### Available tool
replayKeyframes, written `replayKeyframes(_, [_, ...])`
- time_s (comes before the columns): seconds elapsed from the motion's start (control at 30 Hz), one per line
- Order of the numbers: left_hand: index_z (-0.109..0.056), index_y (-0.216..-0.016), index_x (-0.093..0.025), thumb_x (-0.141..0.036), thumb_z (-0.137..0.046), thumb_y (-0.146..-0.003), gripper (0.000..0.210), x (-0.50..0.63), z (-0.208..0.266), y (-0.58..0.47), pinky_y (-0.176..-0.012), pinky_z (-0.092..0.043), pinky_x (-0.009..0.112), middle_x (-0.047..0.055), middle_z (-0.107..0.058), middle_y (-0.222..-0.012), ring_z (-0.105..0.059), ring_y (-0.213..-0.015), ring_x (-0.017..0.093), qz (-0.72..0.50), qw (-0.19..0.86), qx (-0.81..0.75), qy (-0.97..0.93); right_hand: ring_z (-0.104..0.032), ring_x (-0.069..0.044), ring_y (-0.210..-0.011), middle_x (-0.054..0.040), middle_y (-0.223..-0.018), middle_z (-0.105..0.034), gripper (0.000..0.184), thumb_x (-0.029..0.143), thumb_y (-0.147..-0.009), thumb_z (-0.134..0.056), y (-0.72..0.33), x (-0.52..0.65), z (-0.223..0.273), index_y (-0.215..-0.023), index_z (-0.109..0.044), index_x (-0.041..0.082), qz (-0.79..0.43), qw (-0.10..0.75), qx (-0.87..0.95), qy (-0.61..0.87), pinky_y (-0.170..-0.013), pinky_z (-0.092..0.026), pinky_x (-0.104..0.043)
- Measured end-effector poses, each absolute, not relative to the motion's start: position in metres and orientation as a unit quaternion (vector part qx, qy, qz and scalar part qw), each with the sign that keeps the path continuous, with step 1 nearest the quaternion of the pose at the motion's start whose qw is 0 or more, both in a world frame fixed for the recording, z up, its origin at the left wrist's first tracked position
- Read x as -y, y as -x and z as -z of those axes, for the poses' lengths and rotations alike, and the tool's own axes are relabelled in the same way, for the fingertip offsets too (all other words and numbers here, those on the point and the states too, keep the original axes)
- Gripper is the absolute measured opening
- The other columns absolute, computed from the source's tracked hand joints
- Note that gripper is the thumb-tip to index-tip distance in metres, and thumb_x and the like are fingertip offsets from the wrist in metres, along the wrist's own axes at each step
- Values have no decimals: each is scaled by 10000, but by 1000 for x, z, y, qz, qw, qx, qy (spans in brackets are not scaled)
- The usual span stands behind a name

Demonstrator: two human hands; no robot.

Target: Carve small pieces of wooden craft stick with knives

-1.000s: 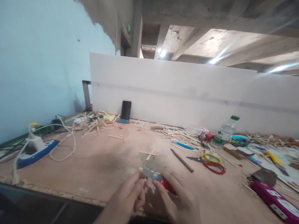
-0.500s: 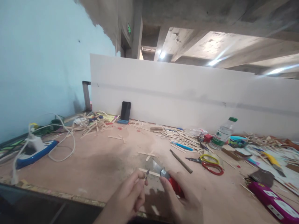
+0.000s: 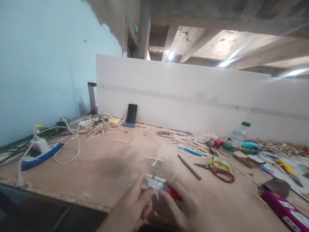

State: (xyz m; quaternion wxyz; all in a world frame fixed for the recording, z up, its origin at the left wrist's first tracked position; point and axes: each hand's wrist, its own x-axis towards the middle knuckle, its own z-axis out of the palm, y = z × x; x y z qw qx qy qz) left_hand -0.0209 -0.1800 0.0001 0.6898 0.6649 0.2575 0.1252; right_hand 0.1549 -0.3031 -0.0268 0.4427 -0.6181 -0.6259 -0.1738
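Observation:
My right hand (image 3: 180, 204) is wrapped round a red utility knife (image 3: 174, 192), whose silver blade points left. In my left hand (image 3: 135, 201), thumb and fingers pinch a small dark pointed piece (image 3: 154, 176); its kind is too small to tell. The blade lies at the left fingertips, across or right beside that piece; I cannot tell whether they touch. Just behind the blade a pale wooden stick (image 3: 158, 178) rests on the table, partly covered by the knife. Farther back lie two crossed wooden sticks (image 3: 154, 160).
Right of my hands lie a brown rod (image 3: 189, 167), scissors (image 3: 218, 170) and a light-blue pen-like tool (image 3: 190, 151). A bottle (image 3: 234, 140) and loose sticks (image 3: 184, 141) stand behind. A power strip (image 3: 42, 158) with white cables is at left, a phone (image 3: 132, 113) against the white board (image 3: 169, 87).
The knife has moved left and turned flatter, its blade now at the left fingertips. My left hand keeps its pinch. The whole view has shifted slightly.

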Motion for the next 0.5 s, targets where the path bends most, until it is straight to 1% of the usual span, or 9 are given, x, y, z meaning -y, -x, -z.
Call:
replayKeyframes(0.2, [-447, -1149, -271, -1116, -586, -718, 958, 181, -2, 20, -342, -264, 163, -134, -524, -635, -317, -361, 53, -120, 680, -260, -675, -732, -138, -720, 17, -897, -749, 231, 427, -1165, -689, -152, 304, 29, -1134, -746, 205, 164, 441, 621, 627, -646, -631, -276])
replayKeyframes(0.3, [-468, -1159, -264, -1126, -576, -716, 976, 181, -3, 19, -361, -246, 170, -131, -512, -629, -304, -388, 57, -123, 678, -259, -677, -713, -131, -702, 23, -879, -734, 233, 427, -1162, -694, -152, 304, 30, -1103, -744, 206, 167, 435, 622, 630, -635, -621, -268])
replayKeyframes(0.43, [-499, -1176, -249, -1133, -577, -708, 1003, 180, -2, 21, -384, -210, 185, -141, -455, -592, -255, -433, 70, -131, 679, -250, -678, -711, -128, -687, 29, -856, -725, 245, 435, -1167, -684, -151, 303, 26, -1104, -740, 205, 192, 428, 624, 625, -616, -612, -260])
replayKeyframes(0.5, [-505, -1186, -246, -1120, -586, -732, 989, 180, -1, 22, -399, -204, 187, -140, -442, -593, -259, -453, 76, -132, 680, -244, -678, -707, -128, -681, 34, -838, -714, 248, 431, -1173, -673, -151, 303, 22, -1095, -734, 204, 211, 426, 623, 621, -607, -604, -258])
